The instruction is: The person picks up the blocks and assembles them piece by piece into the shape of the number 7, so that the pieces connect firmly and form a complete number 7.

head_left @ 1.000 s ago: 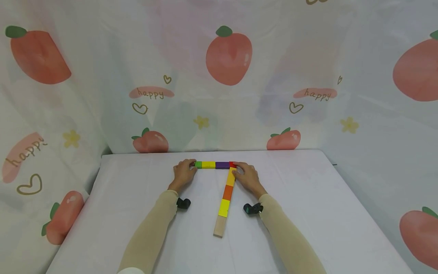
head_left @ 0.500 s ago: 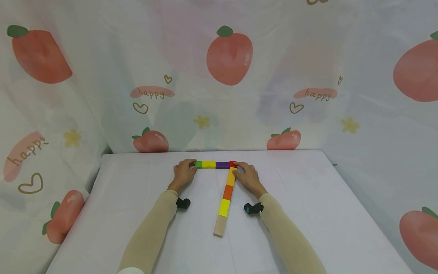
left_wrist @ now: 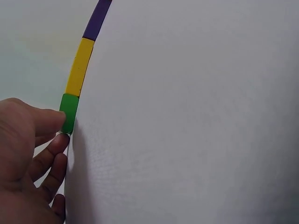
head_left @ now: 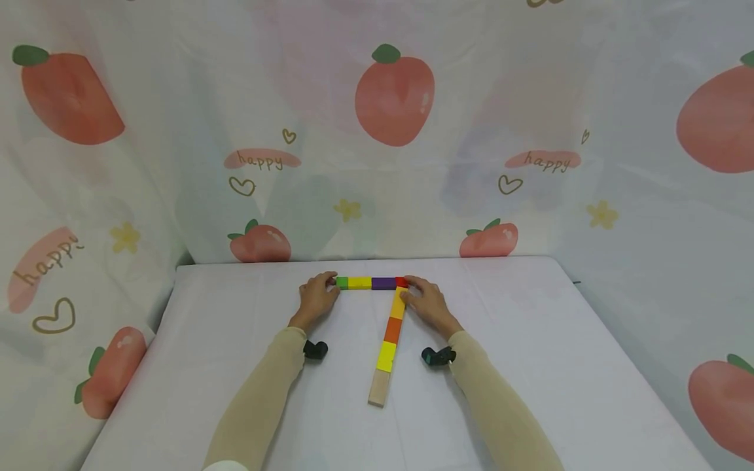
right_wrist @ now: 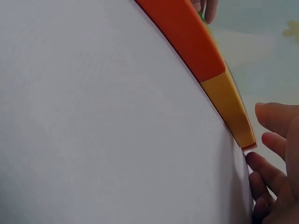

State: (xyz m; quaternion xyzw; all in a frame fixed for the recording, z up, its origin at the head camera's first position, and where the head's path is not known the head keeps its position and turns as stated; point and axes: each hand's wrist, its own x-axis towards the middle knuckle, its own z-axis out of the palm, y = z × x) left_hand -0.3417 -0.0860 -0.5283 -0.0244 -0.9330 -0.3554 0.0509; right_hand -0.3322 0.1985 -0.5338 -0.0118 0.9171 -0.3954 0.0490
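A straight row of wooden blocks lies near the table's far edge: green [head_left: 342,283], yellow [head_left: 360,283], purple [head_left: 384,283] and red [head_left: 401,282]. My left hand [head_left: 317,301] pinches the green block at the row's left end; in the left wrist view the thumb [left_wrist: 53,120] lies against its face. From the red block a second line slants down toward me: a yellow-orange block [head_left: 398,303], an orange block [head_left: 391,330], a yellow block [head_left: 385,357] and a plain wood block [head_left: 379,388]. My right hand [head_left: 429,306] is beside the red and yellow-orange blocks, fingers loose, thumb apart in the right wrist view.
A white cloth covers the table [head_left: 235,379]. Behind it and at both sides hangs a curtain [head_left: 412,203] printed with peaches. Black wrist cameras sit at the left cuff [head_left: 315,350] and the right cuff [head_left: 438,356].
My right hand has shifted slightly to the right, so more of the red block shows. My left hand and the blocks look the same as before.
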